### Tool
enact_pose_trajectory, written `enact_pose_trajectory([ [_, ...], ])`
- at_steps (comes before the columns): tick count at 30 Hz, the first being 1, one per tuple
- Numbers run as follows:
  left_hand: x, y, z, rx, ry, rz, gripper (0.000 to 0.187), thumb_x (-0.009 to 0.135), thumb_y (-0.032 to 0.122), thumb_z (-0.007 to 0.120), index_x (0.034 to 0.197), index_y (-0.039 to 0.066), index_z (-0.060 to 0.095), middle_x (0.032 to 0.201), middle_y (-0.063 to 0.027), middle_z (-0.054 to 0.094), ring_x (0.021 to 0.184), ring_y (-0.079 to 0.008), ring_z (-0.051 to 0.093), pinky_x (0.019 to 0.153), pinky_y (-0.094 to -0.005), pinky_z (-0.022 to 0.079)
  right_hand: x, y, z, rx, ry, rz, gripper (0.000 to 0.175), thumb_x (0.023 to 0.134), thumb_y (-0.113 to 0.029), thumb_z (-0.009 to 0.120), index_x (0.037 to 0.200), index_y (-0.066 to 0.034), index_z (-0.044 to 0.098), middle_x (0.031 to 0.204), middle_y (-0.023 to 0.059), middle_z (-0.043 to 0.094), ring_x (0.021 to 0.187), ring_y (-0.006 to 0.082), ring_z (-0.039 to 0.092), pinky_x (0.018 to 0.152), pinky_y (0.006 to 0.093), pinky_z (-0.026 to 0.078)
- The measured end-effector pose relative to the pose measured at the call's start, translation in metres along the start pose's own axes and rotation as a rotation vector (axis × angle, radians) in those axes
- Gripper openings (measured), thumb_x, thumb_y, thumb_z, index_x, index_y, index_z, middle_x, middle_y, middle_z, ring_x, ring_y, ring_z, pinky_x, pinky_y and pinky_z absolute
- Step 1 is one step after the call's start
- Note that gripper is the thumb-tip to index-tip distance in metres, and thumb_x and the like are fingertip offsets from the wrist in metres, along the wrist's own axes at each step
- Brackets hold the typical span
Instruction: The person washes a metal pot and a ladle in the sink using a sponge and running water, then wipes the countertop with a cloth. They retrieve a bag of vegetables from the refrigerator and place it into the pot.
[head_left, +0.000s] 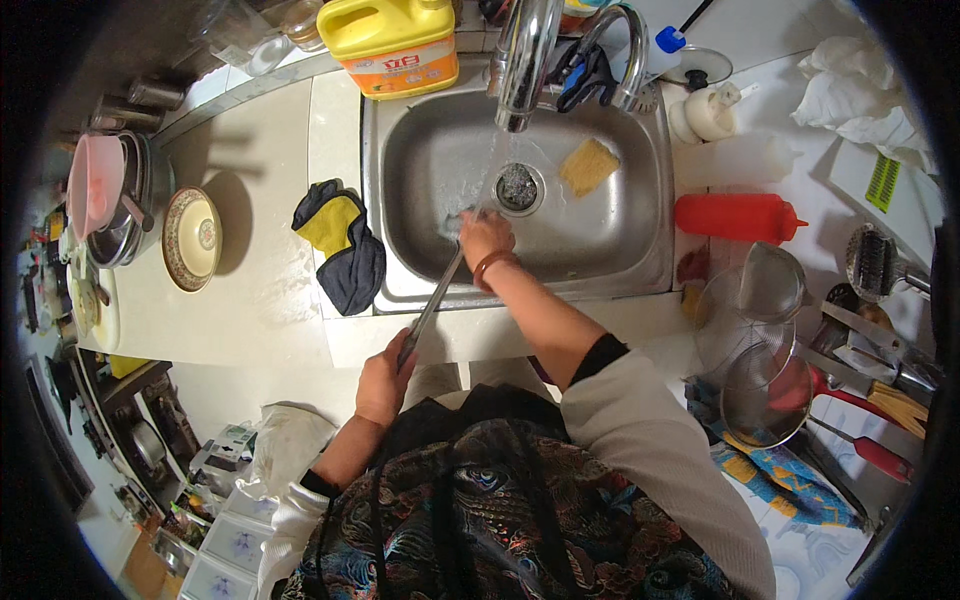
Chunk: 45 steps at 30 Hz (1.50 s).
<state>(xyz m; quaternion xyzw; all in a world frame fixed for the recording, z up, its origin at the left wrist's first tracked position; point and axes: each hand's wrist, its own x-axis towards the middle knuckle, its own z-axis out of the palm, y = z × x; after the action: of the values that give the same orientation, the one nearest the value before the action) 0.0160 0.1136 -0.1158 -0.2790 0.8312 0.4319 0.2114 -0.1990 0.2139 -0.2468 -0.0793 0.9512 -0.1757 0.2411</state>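
Observation:
My left hand (388, 375) grips the handle end of a long metal utensil (437, 294) at the sink's front edge. Its far end reaches into the stainless steel sink (600, 251). My right hand (487, 238), with a reddish-brown bangle at the wrist, is closed around the far end, which it mostly hides, so the kind of utensil cannot be told. Water runs from the chrome faucet (520, 82) towards my right hand. A yellow sponge (589, 166) lies in the basin to the right of the drain strainer (517, 187).
A black and yellow cloth (341, 244) lies left of the sink, near a patterned bowl (193, 238) and stacked basins (97, 187). A yellow detergent jug (401, 71) stands behind. At right are a red squeeze bottle (739, 217), wire strainers (766, 394) and knives (859, 324).

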Motion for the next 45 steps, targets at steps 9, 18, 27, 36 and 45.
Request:
enact_pose_trajectory([
  [9,0.033,0.028,-0.003,0.142,0.020,0.016,0.039,0.088,0.020,0.057,0.123,0.003,0.051,0.093,-0.0231,0.064,0.085,-0.0379,0.063,0.072,-0.0426,0.050,0.045,0.069,-0.028,0.414,0.214,-0.184,0.018,0.083,-0.003,0.052,0.098,-0.0040,0.061,0.098,0.0158,0.063,0.089,0.0331,0.061,0.081,0.0386,0.048],
  [18,0.040,0.062,-0.013,0.419,-0.048,-0.032,0.042,0.091,0.028,0.050,0.128,0.010,0.046,0.088,-0.0195,0.065,0.080,-0.0377,0.063,0.069,-0.0472,0.050,-0.018,0.030,-0.050,0.445,0.035,-0.607,0.019,0.078,-0.001,0.059,0.096,-0.0069,0.057,0.096,0.0136,0.057,0.094,0.0335,0.054,0.083,0.0408,0.043],
  [27,0.060,0.097,-0.026,0.461,-0.086,-0.048,0.028,0.091,0.027,0.051,0.103,0.003,0.051,0.087,-0.0217,0.065,0.081,-0.0390,0.063,0.071,-0.0492,0.049,-0.041,0.026,-0.045,0.373,0.076,-0.917,0.027,0.074,0.002,0.060,0.098,-0.0096,0.057,0.113,0.0097,0.053,0.106,0.0318,0.050,0.091,0.0394,0.042],
  [36,0.058,0.035,-0.021,-1.710,-0.715,-0.836,0.042,0.099,0.031,0.039,0.118,-0.006,0.044,0.069,-0.0016,0.039,0.048,-0.0046,0.035,0.035,-0.0171,0.030,0.021,0.051,-0.073,0.379,0.153,-0.308,0.018,0.080,-0.001,0.054,0.097,-0.0059,0.059,0.102,0.0157,0.058,0.099,0.0346,0.054,0.088,0.0394,0.044],
  [45,0.047,0.028,-0.018,-2.260,-0.779,-1.001,0.043,0.100,0.028,0.034,0.124,-0.007,0.040,0.070,-0.0046,0.041,0.047,-0.0084,0.041,0.035,-0.0202,0.037,0.050,0.038,0.032,0.291,-0.001,-0.067,0.046,0.077,-0.015,0.065,0.118,0.0000,0.051,0.117,0.0215,0.052,0.113,0.0366,0.047,0.099,0.0416,0.038],
])
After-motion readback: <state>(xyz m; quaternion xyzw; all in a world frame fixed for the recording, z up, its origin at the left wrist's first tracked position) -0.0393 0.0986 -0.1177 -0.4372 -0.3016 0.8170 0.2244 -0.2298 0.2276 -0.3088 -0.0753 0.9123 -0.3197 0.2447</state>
